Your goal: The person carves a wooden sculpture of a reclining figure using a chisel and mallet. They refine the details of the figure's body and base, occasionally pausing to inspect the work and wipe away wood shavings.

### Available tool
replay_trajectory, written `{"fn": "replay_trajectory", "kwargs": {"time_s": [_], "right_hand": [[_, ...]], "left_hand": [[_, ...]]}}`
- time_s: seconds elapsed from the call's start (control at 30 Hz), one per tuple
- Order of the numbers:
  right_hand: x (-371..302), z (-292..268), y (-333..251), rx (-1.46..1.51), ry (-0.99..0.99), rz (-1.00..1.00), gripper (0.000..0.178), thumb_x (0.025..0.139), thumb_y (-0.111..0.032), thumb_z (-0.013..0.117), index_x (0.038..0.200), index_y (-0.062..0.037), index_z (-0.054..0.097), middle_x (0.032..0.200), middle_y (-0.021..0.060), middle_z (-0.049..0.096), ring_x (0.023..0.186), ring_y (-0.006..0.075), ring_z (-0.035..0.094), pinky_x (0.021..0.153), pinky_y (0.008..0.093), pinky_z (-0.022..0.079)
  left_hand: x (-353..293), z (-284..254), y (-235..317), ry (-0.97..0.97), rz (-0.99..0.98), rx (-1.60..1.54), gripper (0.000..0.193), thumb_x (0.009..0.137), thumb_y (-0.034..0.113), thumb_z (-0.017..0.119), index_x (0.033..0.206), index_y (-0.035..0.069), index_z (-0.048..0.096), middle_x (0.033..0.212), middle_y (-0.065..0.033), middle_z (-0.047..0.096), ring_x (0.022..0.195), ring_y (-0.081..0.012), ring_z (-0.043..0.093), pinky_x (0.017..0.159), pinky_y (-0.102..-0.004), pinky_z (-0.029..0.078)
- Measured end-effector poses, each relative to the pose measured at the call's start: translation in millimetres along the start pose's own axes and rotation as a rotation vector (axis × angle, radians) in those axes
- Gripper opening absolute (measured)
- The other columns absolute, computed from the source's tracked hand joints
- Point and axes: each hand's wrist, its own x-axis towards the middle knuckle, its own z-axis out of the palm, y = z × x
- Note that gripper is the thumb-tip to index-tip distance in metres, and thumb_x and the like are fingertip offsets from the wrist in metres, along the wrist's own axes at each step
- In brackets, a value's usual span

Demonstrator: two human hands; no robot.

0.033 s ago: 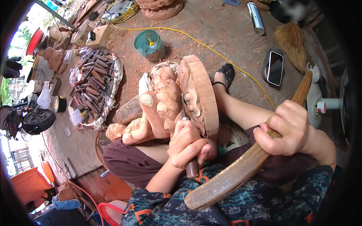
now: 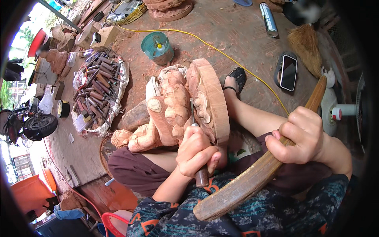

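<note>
My left hand (image 2: 196, 153) is closed round the dark wooden handle of a carving chisel (image 2: 202, 178). The chisel's thin metal blade points away from me and meets the carved wooden figure (image 2: 175, 98) between its body and its thick round base (image 2: 215, 100). The figure lies on its side across my lap, its curly head to the left. In my right hand (image 2: 299, 136) is a long, slightly curved wooden mallet (image 2: 241, 186), gripped around its narrower part. Its broad end slants down over my shirt, apart from the chisel's butt.
Many chisels (image 2: 100, 89) lie heaped on a pale sack at the left. Beyond the figure stands a teal bucket (image 2: 154, 44). A yellow cord (image 2: 221, 55) crosses the floor. At the right are a phone (image 2: 289, 73), a straw broom (image 2: 306, 47), a spray can (image 2: 268, 20) and a fan (image 2: 329, 106).
</note>
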Motion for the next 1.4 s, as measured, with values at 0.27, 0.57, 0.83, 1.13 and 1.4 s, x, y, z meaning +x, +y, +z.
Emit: {"fn": "replay_trajectory", "kwargs": {"time_s": [0.27, 0.57, 0.83, 1.13, 1.4], "right_hand": [[7.1, -2.4, -3.3, 0.127, 0.022, -0.009, 0.033, 0.064, 0.0, 0.066, 0.094, -0.0129, 0.061, 0.063, -0.003, 0.041, 0.048, 0.0128, 0.038, 0.043, 0.0274, 0.028], [9.2, -5.8, -1.1, -0.01, 0.037, -0.035, 0.03, 0.059, -0.012, 0.065, 0.089, -0.0161, 0.059, 0.063, -0.0028, 0.033, 0.049, 0.0126, 0.037, 0.043, 0.0258, 0.027], [1.3, -3.8, 3.8, -0.103, 0.087, 0.018, 0.03, 0.061, -0.01, 0.065, 0.089, -0.0143, 0.059, 0.063, -0.0025, 0.034, 0.05, 0.0132, 0.037, 0.044, 0.0257, 0.027], [0.5, -6.9, 1.2, -0.063, -0.041, 0.06, 0.03, 0.063, -0.014, 0.067, 0.092, -0.0166, 0.062, 0.064, -0.0037, 0.038, 0.049, 0.012, 0.04, 0.044, 0.0264, 0.029], [5.0, -1.4, -2.2, 0.051, -0.059, 0.09, 0.032, 0.066, -0.014, 0.068, 0.097, -0.0129, 0.062, 0.066, -0.0016, 0.045, 0.05, 0.0137, 0.043, 0.045, 0.0288, 0.032]], "left_hand": [[7.3, -1.6, 0.1, -0.018, -0.059, -0.006, 0.01, 0.071, 0.0, 0.071, 0.076, -0.002, 0.063, 0.064, -0.0073, 0.051, 0.056, -0.0238, 0.051, 0.059, -0.0382, 0.04], [13.1, -2.1, 0.2, 0.012, -0.136, -0.017, 0.01, 0.072, -0.001, 0.073, 0.074, -0.002, 0.063, 0.064, -0.008, 0.05, 0.055, -0.0235, 0.049, 0.059, -0.0365, 0.039], [16.0, 8.0, -4.7, 0.023, -0.119, 0.039, 0.014, 0.074, 0.003, 0.075, 0.073, 0.001, 0.062, 0.063, -0.006, 0.048, 0.054, -0.0223, 0.045, 0.059, -0.0372, 0.037], [11.3, -8.2, 1.8, 0.004, 0.005, -0.023, 0.017, 0.079, 0.012, 0.076, 0.078, 0.0, 0.064, 0.066, -0.0035, 0.049, 0.056, -0.0207, 0.048, 0.06, -0.0381, 0.041], [15.8, -6.6, -4.5, 0.033, -0.054, -0.043, 0.009, 0.072, 0.001, 0.073, 0.074, -0.001, 0.064, 0.064, -0.007, 0.051, 0.055, -0.0227, 0.05, 0.059, -0.0386, 0.041]]}}
